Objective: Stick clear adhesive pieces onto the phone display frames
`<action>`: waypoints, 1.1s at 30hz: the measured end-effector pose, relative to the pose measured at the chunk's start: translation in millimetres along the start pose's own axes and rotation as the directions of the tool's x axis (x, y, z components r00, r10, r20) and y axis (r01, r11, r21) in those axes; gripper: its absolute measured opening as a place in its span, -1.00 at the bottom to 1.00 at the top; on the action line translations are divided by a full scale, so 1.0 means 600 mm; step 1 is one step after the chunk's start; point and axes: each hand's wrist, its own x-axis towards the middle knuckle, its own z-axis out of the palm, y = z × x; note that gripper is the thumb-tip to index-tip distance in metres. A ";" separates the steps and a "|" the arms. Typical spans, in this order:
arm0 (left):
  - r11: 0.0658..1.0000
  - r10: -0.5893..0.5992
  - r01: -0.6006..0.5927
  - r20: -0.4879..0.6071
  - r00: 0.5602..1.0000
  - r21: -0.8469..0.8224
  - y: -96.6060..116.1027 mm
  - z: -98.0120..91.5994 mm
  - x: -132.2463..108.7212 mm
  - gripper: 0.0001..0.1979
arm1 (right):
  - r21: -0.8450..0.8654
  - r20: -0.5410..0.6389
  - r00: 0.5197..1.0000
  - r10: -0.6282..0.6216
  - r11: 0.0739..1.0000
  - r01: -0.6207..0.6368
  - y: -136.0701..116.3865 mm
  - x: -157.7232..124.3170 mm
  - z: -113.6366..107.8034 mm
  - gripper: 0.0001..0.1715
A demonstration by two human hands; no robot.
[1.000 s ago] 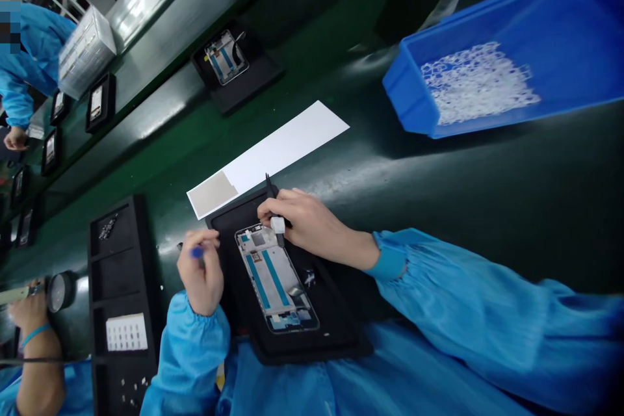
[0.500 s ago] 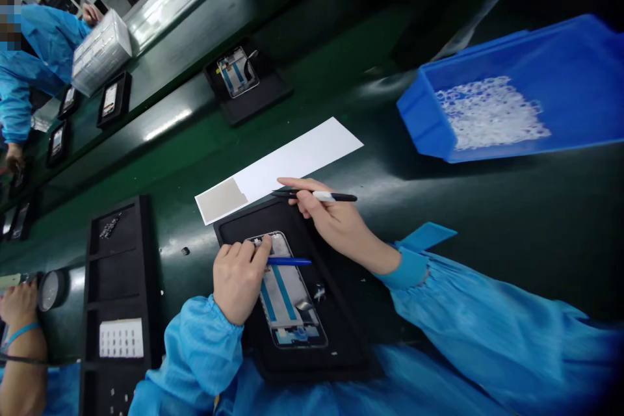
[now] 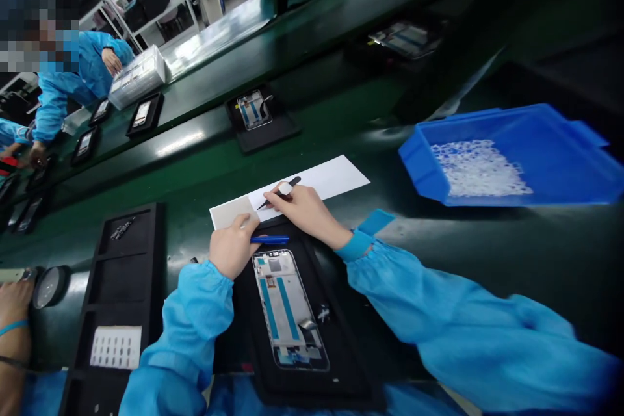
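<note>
My right hand [image 3: 297,208] is closed on black tweezers [image 3: 280,192] with a white grip, their tips touching the white strip of paper [image 3: 331,179] near its grey end. My left hand [image 3: 233,248] is closed on a thin blue tool [image 3: 270,240] and its fingertips press on the grey end of the strip. Below both hands a phone frame [image 3: 287,309] with blue strips lies face up in a black tray [image 3: 336,364].
A blue bin [image 3: 560,162] holding clear film bits stands at the right. A black compartment tray [image 3: 121,292] with small parts lies at the left. More trays with phone frames [image 3: 253,110] ride the green belt. Other people in blue coats work at the far left.
Both hands left the phone frame and moved up to the white strip. The tweezers swung from level to tips down on the paper. The view tilted upward.
</note>
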 end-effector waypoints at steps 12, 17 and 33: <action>1.000 -0.012 0.012 0.008 1.000 -0.022 0.004 -0.001 0.005 -0.70 | 0.051 -0.033 0.998 0.045 0.998 -0.044 0.010 -0.003 0.021 -0.85; 0.999 -0.025 0.025 0.003 1.000 -0.029 0.006 0.001 0.004 -0.71 | 0.174 -0.059 0.997 0.059 0.984 -0.048 0.015 0.000 0.020 -0.79; 0.693 0.050 0.136 0.236 0.970 -0.708 0.001 0.003 0.005 -0.73 | 0.128 -0.138 0.987 0.080 0.990 -0.062 0.023 -0.164 0.004 -0.61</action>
